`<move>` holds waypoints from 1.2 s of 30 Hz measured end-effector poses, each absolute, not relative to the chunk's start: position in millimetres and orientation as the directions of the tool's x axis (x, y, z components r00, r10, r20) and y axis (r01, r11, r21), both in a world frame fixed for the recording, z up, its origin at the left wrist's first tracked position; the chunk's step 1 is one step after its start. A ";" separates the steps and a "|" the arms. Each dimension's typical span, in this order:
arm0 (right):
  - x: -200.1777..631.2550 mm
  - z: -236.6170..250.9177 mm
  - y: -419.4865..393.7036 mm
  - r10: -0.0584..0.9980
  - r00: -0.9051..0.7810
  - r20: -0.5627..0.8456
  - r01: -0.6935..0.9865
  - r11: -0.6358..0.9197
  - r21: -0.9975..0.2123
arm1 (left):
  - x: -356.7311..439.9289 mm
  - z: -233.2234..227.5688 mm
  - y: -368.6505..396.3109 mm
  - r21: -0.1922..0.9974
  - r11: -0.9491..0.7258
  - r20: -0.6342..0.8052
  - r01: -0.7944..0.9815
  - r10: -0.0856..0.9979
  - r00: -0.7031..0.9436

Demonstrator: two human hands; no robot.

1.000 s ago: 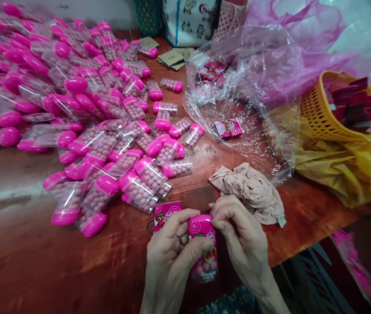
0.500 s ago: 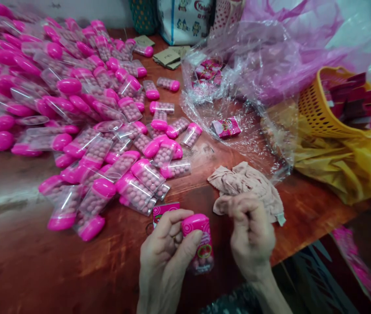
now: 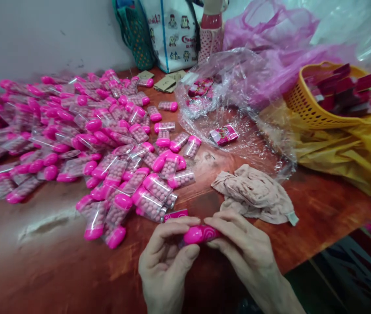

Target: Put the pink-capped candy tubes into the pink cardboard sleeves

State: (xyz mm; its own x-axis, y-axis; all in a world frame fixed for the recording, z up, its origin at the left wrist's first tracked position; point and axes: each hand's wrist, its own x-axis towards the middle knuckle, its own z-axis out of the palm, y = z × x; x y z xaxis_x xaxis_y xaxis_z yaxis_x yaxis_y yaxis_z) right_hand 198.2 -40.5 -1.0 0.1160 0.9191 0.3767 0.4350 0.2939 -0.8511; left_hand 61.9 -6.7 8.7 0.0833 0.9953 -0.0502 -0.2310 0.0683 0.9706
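Observation:
Between both hands is a small candy container [image 3: 197, 234] with a bright pink cap, turned so the cap end faces me. A pink swirl-patterned label shows on its right side. My left hand [image 3: 167, 261] grips it by the left end between thumb and fingers. Pinching its right side, my right hand [image 3: 249, 246] has the fingers over the label and the thumb below. Just beyond the fingers lies a pink printed label stack [image 3: 176, 214], partly hidden. A heap of clear candy containers [image 3: 107, 135] with pink caps and pale pink balls spreads to the left.
A crumpled beige cloth [image 3: 257, 192] lies beyond my right hand. Farther back are clear plastic wrap [image 3: 253, 148], a pink label pack [image 3: 224, 134] and a yellow basket [image 3: 322, 117] on yellow plastic. Bags [image 3: 172, 39] stand by the wall. The table edge [image 3: 332, 248] runs along the right.
My right hand has moved left from near the cloth onto the container. The container has turned from upright, label facing me, to cap end facing me. The view has shifted, showing more wall.

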 end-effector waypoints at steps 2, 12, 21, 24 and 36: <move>203.3 0.3 -42.3 0.911 0.093 0.401 0.469 0.315 -0.825 | 60.0 13.0 -7.9 0.994 0.027 -0.017 -0.103 0.995 0.098; 208.0 1.8 -50.7 0.840 -0.019 0.542 0.824 0.320 -0.467 | 55.7 6.4 -13.2 0.838 -0.479 0.430 0.262 0.875 0.223; 201.6 5.0 -49.8 0.829 -0.034 0.558 0.880 0.290 -0.377 | 63.5 14.2 -14.6 0.853 -0.242 0.221 0.463 0.970 0.101; 203.4 5.1 -44.8 0.822 -0.066 0.566 0.870 0.325 -0.371 | 60.5 12.7 -12.1 0.871 -0.179 0.136 0.457 0.983 0.124; 199.2 1.3 -41.3 0.792 -0.148 0.593 0.847 0.411 -0.338 | 59.5 9.5 -4.8 0.817 -0.136 0.060 0.560 0.987 0.152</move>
